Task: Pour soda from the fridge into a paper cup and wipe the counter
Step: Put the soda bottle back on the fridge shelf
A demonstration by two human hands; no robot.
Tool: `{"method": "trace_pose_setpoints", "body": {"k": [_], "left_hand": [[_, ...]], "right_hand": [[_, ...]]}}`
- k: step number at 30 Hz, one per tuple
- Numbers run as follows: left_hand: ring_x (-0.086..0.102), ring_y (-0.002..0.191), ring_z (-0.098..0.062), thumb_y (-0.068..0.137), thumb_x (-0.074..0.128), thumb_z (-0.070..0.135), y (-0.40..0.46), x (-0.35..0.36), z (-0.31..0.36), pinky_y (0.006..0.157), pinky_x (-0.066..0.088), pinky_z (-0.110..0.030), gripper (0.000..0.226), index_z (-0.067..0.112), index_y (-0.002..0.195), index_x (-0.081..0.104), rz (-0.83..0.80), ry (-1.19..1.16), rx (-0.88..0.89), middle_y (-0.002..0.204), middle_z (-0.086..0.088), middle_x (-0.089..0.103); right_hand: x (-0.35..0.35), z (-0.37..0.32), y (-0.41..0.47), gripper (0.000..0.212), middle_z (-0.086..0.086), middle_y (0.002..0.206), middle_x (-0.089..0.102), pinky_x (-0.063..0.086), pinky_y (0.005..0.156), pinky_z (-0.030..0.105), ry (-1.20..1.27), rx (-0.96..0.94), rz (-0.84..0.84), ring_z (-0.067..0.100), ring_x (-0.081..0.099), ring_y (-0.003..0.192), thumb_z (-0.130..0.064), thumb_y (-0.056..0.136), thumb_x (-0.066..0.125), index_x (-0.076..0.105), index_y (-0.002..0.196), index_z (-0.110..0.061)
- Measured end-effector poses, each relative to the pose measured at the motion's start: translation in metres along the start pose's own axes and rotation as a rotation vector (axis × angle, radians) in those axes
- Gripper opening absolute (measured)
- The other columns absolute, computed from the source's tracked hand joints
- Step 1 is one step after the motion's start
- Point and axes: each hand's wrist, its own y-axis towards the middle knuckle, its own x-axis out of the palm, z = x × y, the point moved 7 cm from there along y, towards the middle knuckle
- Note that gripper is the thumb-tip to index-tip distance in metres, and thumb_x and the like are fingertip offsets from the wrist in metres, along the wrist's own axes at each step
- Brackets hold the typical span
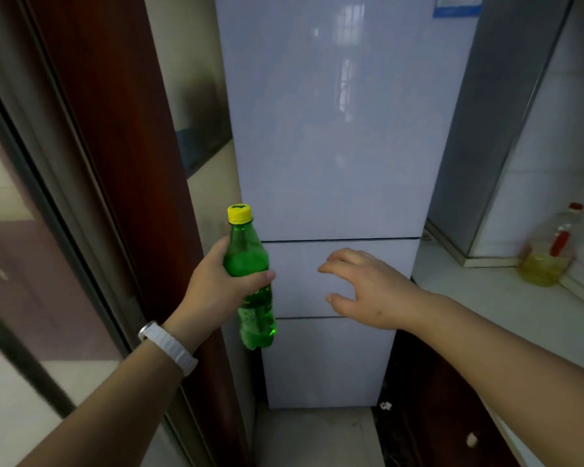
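Closest in, two bare forearms reach toward the fridge (334, 146), the left one wearing a white wristband (169, 345). The left hand (216, 281) grips a green soda bottle (252, 281) around its middle, thumb across the front, holding it nearly upright in front of the fridge's left edge; its yellow cap (239, 213) is on and sits just above the seam under the fridge's top door. The right hand (368, 288) holds nothing: its fingers are spread and loosely bent, hovering in front of the fridge's middle drawer (300, 278), to the right of the bottle and apart from it. All the fridge's pale, glossy doors are closed. To the right of the fridge runs a light counter (486, 298), and farther back on it, well away from the fridge, stands a blurred clear bottle of yellow oil (550, 254) with a red cap. Left of the fridge stands a dark reddish-brown door frame (122, 129), and beyond that a glass panel (21, 230).
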Motion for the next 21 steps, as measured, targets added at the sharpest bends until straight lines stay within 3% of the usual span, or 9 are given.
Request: {"method": "trace_pose_setpoints", "body": {"k": [5,10,15,21], "left_hand": [[0.070,0.088,-0.015,0.048,0.089,0.042,0.048,0.014,-0.017,0.078,0.057,-0.036,0.063,0.027,0.104,0.065,0.020,0.006,-0.036,0.094,0.003,0.074],[0.071,0.086,-0.014,0.063,0.092,0.021,0.089,0.027,-0.036,0.075,0.058,-0.033,0.050,0.023,0.105,0.066,0.069,0.043,-0.097,0.094,0.002,0.074],[0.067,0.074,0.004,0.067,0.089,0.015,0.131,0.028,-0.032,0.056,0.048,-0.010,0.045,0.027,0.103,0.065,0.216,0.068,-0.121,0.089,0.009,0.072],[0.068,0.077,-0.002,0.063,0.090,0.013,0.160,0.023,-0.037,0.058,0.049,-0.012,0.047,0.026,0.100,0.064,0.332,0.079,-0.134,0.087,0.007,0.073]], "right_hand": [[0.010,0.027,0.048,0.052,-0.005,0.139,0.042,0.033,0.107,0.028,0.020,-0.049,0.003,0.013,0.037,0.128,-0.041,0.092,0.057,0.047,0.140,-0.026],[0.030,0.060,0.107,0.052,-0.003,0.141,0.041,0.032,0.106,0.028,0.028,-0.138,-0.013,0.016,0.038,0.129,-0.042,0.092,0.055,0.046,0.141,-0.025],[0.040,0.079,0.175,0.054,0.001,0.140,0.043,0.038,0.103,0.036,-0.029,-0.292,-0.043,0.021,0.041,0.125,-0.045,0.091,0.052,0.046,0.140,-0.023],[0.043,0.074,0.254,0.053,0.003,0.139,0.042,0.039,0.097,0.039,-0.150,-0.460,-0.039,0.024,0.042,0.122,-0.044,0.092,0.049,0.043,0.140,-0.023]]}}
